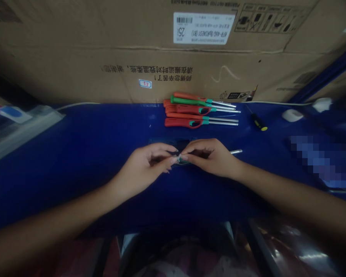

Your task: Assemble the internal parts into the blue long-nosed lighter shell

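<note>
"Since the small pale part [179, 157] is barely visible, where exactly is it?"

"Between the two hands, over the middle of the blue table [103, 130]. The left hand [145, 163] pinches it between thumb and fingertips from one side, and the right hand [212, 157] pinches it from the other — both grips narrow, the tips almost meeting."

"How far along does the work look?"

"Partway, as a judgement: the part is in hand and not set down. Whether it is joined to anything cannot be told, because the fingers hide most of it. What looks like a dark blue tray [156, 141] lies beneath them, and a metal tube [236, 152] pokes out beyond the right hand; its other end is hidden."

"And what lies untouched?"

"Just past the hands, a pile of red lighters [178, 122], metal ends pointing right, with a green handle [187, 100] among them. Whether any are finished does not show."

"Anything in the way?"

"Little close by — the pile sits near the fingers but apart from them. Farther right are a screwdriver [258, 123] and a white block [291, 115]; far left, a plastic bag [29, 132]. Behind the pile, a large cardboard box [75, 77] closes off the back."
</note>
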`<state>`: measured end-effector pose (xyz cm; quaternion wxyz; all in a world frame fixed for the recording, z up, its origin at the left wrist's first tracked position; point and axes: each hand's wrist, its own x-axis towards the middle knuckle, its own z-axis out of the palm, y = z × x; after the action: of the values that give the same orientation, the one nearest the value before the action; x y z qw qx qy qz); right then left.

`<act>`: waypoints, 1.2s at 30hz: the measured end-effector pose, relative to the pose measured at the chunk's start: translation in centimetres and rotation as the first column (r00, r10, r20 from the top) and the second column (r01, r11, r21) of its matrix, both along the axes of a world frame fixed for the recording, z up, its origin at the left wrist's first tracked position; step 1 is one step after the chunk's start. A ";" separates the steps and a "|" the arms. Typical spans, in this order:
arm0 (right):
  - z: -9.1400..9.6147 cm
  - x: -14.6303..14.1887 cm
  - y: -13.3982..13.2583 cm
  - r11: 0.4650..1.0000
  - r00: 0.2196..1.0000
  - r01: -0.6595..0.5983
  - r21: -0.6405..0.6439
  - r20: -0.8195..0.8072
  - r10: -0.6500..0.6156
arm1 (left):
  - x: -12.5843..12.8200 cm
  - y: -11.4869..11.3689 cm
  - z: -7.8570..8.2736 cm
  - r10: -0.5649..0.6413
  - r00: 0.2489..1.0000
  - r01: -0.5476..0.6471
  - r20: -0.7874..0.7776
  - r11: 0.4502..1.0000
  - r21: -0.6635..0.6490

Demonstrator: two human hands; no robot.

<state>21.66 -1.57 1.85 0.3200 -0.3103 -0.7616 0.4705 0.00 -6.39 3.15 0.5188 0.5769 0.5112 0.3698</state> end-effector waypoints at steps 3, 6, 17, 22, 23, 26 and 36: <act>0.2 0.2 0.1 1.000 1.000 -0.003 -0.017 -0.013 0.002 | -0.6 0.5 0.6 -0.038 0.992 0.048 -0.119 0.995 0.083; 0.3 0.4 0.2 0.996 1.000 0.009 -0.084 -0.023 -0.011 | -1.1 0.6 1.0 -0.051 0.954 0.106 -0.295 0.979 0.175; 0.1 0.7 0.4 0.995 0.999 0.035 -0.094 0.013 -0.034 | -1.7 0.6 -0.4 0.000 0.880 0.245 -0.475 0.857 0.453; 0.2 0.6 0.3 0.996 0.999 0.029 -0.087 0.022 -0.028 | -1.5 0.6 -0.6 0.004 0.881 0.291 -0.472 0.783 0.549; 0.2 0.6 0.3 0.996 0.999 0.028 -0.083 0.021 -0.026 | -1.4 0.6 -0.7 0.006 0.878 0.301 -0.479 0.770 0.562; 0.2 0.6 0.3 0.997 1.000 0.024 -0.073 0.020 -0.023 | -1.5 0.6 -0.7 0.021 0.867 0.315 -0.497 0.750 0.581; 0.2 0.7 0.4 0.996 1.000 0.012 -0.084 0.010 -0.011 | -2.0 0.4 -0.3 0.023 0.815 0.314 -0.580 0.823 0.473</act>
<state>22.40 -1.18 2.03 0.3057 -0.3299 -0.7408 0.4989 -1.97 -5.94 2.85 0.1857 0.8222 0.4647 0.2713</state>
